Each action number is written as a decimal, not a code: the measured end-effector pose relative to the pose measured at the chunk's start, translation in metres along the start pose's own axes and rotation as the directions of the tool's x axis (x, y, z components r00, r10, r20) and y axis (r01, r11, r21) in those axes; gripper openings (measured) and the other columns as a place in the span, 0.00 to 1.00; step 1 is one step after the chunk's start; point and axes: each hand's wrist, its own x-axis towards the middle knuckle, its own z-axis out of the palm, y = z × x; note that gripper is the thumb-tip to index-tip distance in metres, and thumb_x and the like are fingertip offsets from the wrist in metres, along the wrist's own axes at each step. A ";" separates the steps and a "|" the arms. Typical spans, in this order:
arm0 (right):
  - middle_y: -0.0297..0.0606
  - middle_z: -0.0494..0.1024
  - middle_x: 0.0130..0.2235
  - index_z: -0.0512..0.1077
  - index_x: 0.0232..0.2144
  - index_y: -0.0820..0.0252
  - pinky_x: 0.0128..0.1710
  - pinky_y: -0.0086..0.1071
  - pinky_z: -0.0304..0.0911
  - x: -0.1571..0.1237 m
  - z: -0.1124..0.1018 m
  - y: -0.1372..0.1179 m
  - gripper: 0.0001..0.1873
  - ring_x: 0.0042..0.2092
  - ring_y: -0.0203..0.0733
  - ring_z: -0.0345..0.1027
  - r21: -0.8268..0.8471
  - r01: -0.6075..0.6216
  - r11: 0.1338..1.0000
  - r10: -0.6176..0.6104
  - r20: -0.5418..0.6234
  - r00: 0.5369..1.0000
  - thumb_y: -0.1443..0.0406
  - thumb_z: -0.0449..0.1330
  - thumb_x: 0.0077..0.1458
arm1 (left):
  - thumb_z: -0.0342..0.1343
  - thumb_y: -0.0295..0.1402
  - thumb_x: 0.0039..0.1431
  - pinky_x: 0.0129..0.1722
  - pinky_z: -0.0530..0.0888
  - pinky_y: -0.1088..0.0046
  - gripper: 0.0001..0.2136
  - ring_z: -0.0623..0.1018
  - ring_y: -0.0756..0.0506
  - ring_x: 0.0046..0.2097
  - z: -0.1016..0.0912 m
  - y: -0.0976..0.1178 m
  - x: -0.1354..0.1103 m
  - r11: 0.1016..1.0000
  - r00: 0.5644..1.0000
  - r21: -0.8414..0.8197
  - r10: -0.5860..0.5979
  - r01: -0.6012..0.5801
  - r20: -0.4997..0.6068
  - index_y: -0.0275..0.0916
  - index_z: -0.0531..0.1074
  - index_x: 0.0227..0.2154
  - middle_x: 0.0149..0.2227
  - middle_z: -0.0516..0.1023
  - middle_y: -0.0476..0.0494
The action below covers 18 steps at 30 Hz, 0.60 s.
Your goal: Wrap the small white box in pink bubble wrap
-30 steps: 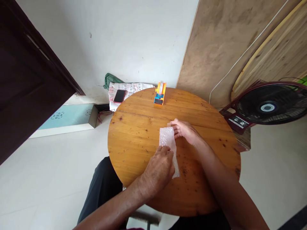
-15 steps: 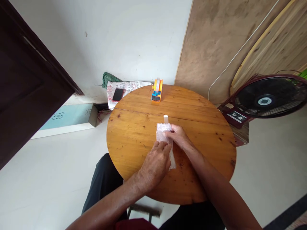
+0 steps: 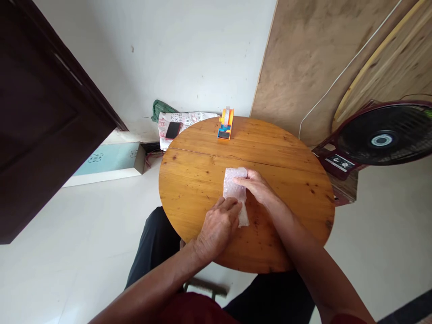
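A folded strip of bubble wrap (image 3: pixel 232 180) lies over the middle of the round wooden table (image 3: pixel 189 180), its lower end showing past my left knuckles. My right hand (image 3: pixel 258 186) pinches the upper right side, thumb on top and fingers behind. Lower down, my left hand (image 3: pixel 221 222) is closed on the wrap, fingers curled; the fingertips are mostly hidden. Whatever lies inside the wrap cannot be made out. Beyond the hands, near the far edge, stands an orange and blue tape dispenser (image 3: pixel 226 126) with a roll of clear tape.
Left of the table's far edge, a dark phone (image 3: pixel 173 130) lies on a white printed sack (image 3: pixel 192 118). A fan (image 3: pixel 381 139) stands close on the right. Behind the table is a white wall (image 3: pixel 195 58); a dark door (image 3: pixel 50 103) is at left.
The small white piece that stuck out above the bubble wrap no longer shows; the wrap's top now covers that spot. Both hands keep their hold, and the whole view has shifted slightly.
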 end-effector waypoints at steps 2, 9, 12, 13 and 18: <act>0.32 0.74 0.27 0.72 0.29 0.58 0.29 0.30 0.60 -0.006 0.001 -0.008 0.13 0.29 0.37 0.64 -0.002 -0.011 1.000 0.011 0.052 0.999 0.59 0.67 0.41 | 0.49 0.23 0.62 0.50 0.76 0.66 0.13 0.73 0.44 0.49 0.003 -0.002 -0.001 0.999 1.000 -0.035 -0.001 0.000 -0.023 0.42 0.72 0.46 0.50 0.74 0.45; 0.30 0.71 0.27 0.69 0.29 0.58 0.29 0.29 0.58 -0.042 0.012 -0.027 0.10 0.29 0.36 0.62 -0.152 0.103 0.983 -0.096 0.048 0.994 0.59 0.64 0.47 | 0.49 0.26 0.63 0.44 0.76 0.69 0.15 0.74 0.45 0.48 0.012 -0.006 -0.006 0.991 0.992 -0.102 -0.092 0.083 -0.084 0.46 0.72 0.48 0.54 0.67 0.43; 0.30 0.71 0.29 0.68 0.30 0.59 0.30 0.29 0.58 -0.054 0.011 -0.024 0.10 0.30 0.35 0.63 -0.203 0.155 0.967 -0.148 0.048 0.988 0.59 0.63 0.50 | 0.51 0.27 0.61 0.42 0.76 0.69 0.15 0.74 0.46 0.46 0.014 -0.006 -0.007 0.971 0.976 -0.167 -0.188 0.168 -0.111 0.45 0.70 0.50 0.51 0.67 0.43; 0.30 0.71 0.29 0.68 0.30 0.59 0.30 0.29 0.58 -0.057 0.010 -0.023 0.10 0.30 0.35 0.63 -0.226 0.179 0.958 -0.170 0.056 0.984 0.59 0.62 0.52 | 0.52 0.28 0.60 0.42 0.76 0.69 0.13 0.74 0.46 0.44 0.015 -0.006 -0.007 0.956 0.963 -0.202 -0.241 0.213 -0.124 0.43 0.69 0.48 0.48 0.67 0.44; 0.29 0.70 0.28 0.69 0.31 0.59 0.31 0.28 0.57 -0.068 0.009 -0.022 0.07 0.30 0.35 0.62 -0.364 0.258 0.895 -0.245 0.081 0.966 0.62 0.60 0.54 | 0.60 0.31 0.54 0.38 0.76 0.69 0.17 0.71 0.51 0.32 0.021 -0.010 -0.007 0.844 0.881 -0.415 -0.441 0.341 -0.174 0.40 0.66 0.47 0.45 0.68 0.45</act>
